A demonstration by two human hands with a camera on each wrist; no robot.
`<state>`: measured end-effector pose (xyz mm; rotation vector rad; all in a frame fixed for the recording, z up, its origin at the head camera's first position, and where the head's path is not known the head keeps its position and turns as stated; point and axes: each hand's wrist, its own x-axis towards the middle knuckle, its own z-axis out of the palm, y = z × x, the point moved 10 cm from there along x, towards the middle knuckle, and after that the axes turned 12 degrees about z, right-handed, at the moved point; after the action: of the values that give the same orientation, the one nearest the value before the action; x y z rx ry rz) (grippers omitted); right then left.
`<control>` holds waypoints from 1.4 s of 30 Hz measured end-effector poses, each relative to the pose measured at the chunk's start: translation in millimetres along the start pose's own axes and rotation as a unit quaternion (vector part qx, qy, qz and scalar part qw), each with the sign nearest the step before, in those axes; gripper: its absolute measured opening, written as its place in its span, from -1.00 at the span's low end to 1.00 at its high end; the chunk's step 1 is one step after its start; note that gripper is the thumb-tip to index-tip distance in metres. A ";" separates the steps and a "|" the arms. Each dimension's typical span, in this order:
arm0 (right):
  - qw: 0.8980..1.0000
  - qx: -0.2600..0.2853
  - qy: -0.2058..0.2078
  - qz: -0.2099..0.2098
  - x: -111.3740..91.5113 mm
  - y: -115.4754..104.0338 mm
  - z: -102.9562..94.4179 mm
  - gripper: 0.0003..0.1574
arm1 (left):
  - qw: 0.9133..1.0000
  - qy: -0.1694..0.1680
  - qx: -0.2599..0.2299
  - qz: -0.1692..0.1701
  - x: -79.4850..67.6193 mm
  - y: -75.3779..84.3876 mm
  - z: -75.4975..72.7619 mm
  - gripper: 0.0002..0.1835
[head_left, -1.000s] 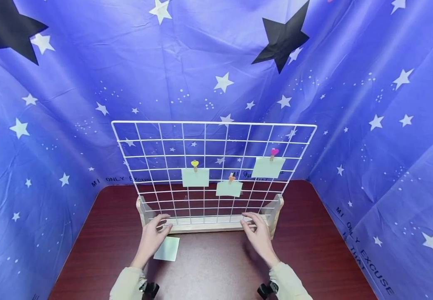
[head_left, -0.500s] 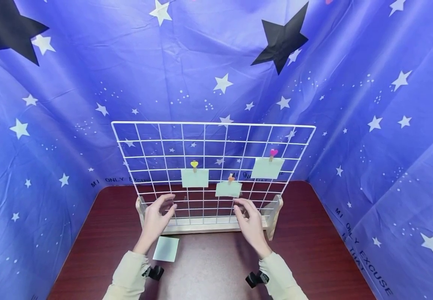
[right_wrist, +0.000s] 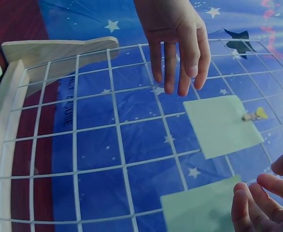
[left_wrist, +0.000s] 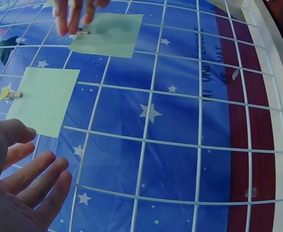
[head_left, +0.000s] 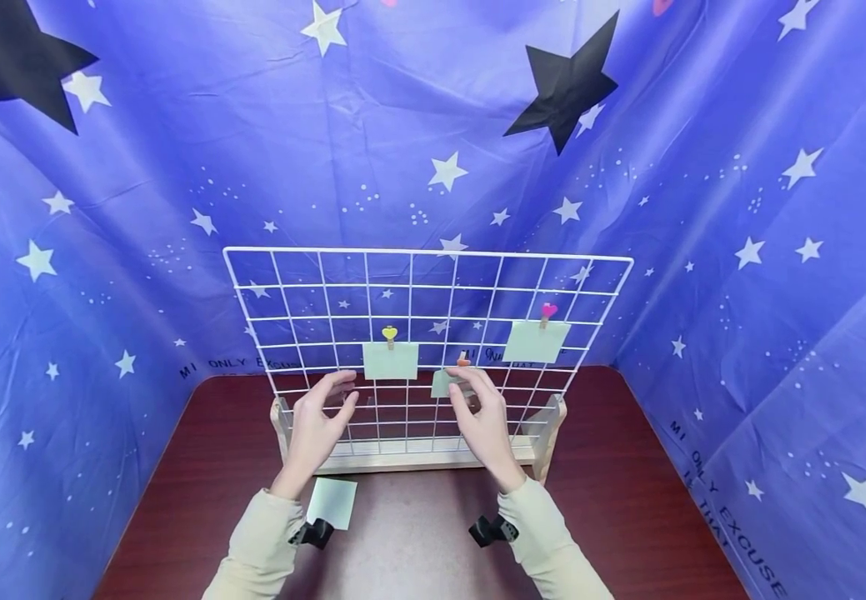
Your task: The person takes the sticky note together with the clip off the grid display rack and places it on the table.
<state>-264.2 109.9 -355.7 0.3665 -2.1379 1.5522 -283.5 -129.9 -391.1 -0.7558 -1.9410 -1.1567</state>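
Lining up looks like the step: the loosely spread right hand (head_left: 482, 421) hangs at five o'clock of the wire grid's (head_left: 411, 252) orange-clipped note (head_left: 440, 386), the similarly spread left hand (head_left: 317, 427) at eight o'clock of the yellow-clipped note (head_left: 391, 362), and a pinch is probably called for next.

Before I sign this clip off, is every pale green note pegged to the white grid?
No, one pale green note lies on the table in front of the wooden base.

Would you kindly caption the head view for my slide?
Three notes clipped to a wire grid, a fourth note on the table.
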 end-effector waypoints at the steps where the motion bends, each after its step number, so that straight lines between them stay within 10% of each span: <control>1: 1.000 -0.001 0.000 -0.005 1.7 -3.2 0.4 -0.72 | 1.000 0.002 -0.002 0.001 1.5 0.7 0.3 -0.66; 17: 0.999 0.016 -0.019 -0.040 23.5 -38.9 14.1 -0.65 | 0.998 0.046 -0.038 0.002 34.3 42.6 -6.9 -0.69; 35: 0.996 0.026 -0.045 -0.068 39.2 -66.9 36.6 -0.65 | 0.996 0.072 -0.050 -0.033 42.9 37.2 -4.8 -0.70; 42: 0.998 0.009 -0.034 -0.061 45.4 -43.4 52.7 -0.61 | 0.992 0.074 -0.090 -0.040 46.1 35.1 -3.0 -0.71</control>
<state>-293.7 48.6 -309.8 0.5534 -2.1115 1.5109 -280.7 -112.7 -335.8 -0.6701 -1.7755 -1.4099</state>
